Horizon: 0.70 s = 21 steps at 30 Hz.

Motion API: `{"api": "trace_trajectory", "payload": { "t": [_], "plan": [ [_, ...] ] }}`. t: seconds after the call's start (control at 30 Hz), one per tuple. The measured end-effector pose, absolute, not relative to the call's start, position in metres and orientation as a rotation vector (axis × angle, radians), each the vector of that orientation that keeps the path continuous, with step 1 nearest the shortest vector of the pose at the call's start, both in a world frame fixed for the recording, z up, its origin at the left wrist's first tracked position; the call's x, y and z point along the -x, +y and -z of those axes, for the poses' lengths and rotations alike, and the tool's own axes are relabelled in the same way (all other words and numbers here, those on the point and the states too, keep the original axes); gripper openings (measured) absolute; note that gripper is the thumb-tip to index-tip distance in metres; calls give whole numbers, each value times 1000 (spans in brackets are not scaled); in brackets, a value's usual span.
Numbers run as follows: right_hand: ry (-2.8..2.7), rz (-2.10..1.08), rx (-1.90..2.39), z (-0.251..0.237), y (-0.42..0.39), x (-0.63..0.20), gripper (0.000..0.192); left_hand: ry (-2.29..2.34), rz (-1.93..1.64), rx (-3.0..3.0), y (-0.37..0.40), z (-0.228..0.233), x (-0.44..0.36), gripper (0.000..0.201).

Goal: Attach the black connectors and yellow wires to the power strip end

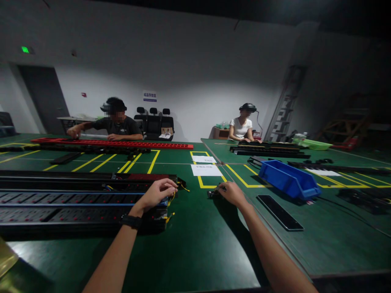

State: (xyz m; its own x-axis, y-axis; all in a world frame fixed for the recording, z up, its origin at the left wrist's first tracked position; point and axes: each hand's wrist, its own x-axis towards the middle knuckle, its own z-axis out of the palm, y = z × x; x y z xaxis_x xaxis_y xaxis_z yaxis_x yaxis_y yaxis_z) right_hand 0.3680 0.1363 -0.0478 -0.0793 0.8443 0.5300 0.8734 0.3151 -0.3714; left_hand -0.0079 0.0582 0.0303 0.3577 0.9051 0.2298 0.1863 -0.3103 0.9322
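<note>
My left hand [157, 193], wearing a black band on the wrist, is over the right-hand end of long black strips [76, 214] with rows of sockets and red dots. Its fingers are bent together beside the short yellow wires [169, 218] that stick out of the strip ends; what is between them is hidden. To the right, my right hand [232, 192] is closed with its fingertips on a small black part [212, 194] at the green table top. That part's details are too small and dark to tell.
A blue bin [287, 179] and a black phone [279, 212] lie right of my right hand. White paper sheets [206, 170] lie ahead, inside yellow tape lines. Farther off is a long red perforated rail [116, 143]. Two people [122, 126] sit across the table.
</note>
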Motion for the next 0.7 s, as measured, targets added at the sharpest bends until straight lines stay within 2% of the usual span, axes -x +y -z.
{"api": "trace_trajectory", "payload": {
  "t": [0.13, 0.4, 0.6, 0.7],
  "plan": [
    [-1850, 269, 1403, 28, 121, -337, 26, 921, -1005, -1741, 51, -34, -4, 30],
    [-2140, -37, 831, 18, 65, -244, 33, 794, -1047, -1765, 48, -18, -40, 26],
    [-1988, -163, 742, 31, 63, -232, 40, 856, -1133, -1737, 50, -14, -40, 25],
    [-1980, -178, 735, 34, 65, -233, 33, 873, -1160, -1707, 51, -13, -40, 26]
  ]
}}
